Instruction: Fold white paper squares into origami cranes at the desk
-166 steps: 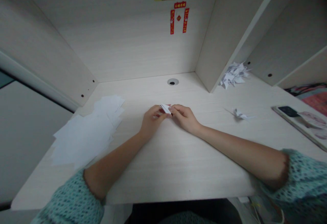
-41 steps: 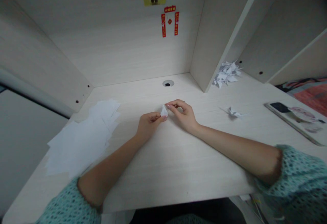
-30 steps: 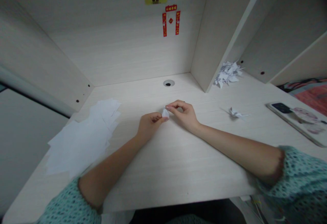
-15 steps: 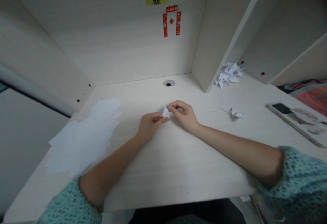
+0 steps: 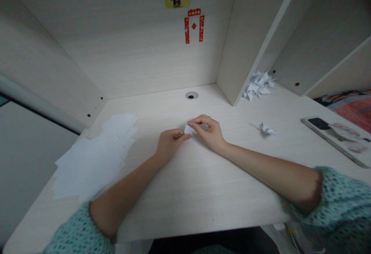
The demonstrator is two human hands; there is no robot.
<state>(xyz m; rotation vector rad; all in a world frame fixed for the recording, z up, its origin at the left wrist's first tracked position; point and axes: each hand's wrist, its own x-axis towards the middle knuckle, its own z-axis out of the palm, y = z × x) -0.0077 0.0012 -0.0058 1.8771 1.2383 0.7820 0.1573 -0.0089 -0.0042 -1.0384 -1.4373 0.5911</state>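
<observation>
A small piece of folded white paper (image 5: 187, 129) is held just above the desk, between my two hands. My left hand (image 5: 171, 141) pinches its lower part between thumb and fingers. At the upper edge, the thumb and index fingertips of my right hand (image 5: 209, 131) are closed on the same paper. The fingertips partly hide its folds. To the right lies a folded white paper crane (image 5: 267, 129), with thin pointed ends. A spread stack of white paper sheets (image 5: 89, 161) rests left of my left hand.
A heap of folded white paper pieces (image 5: 258, 85) sits behind the upright panel (image 5: 246, 41). A phone (image 5: 337, 140) lies at the right, near a red cloth (image 5: 353, 107). A round cable hole (image 5: 191, 95) is at the desk's back. Red paper strips decorate the back wall.
The right fingertips have shifted slightly at the top of the folded paper. Both hands stay almost in place, and the view has tilted up a little.
</observation>
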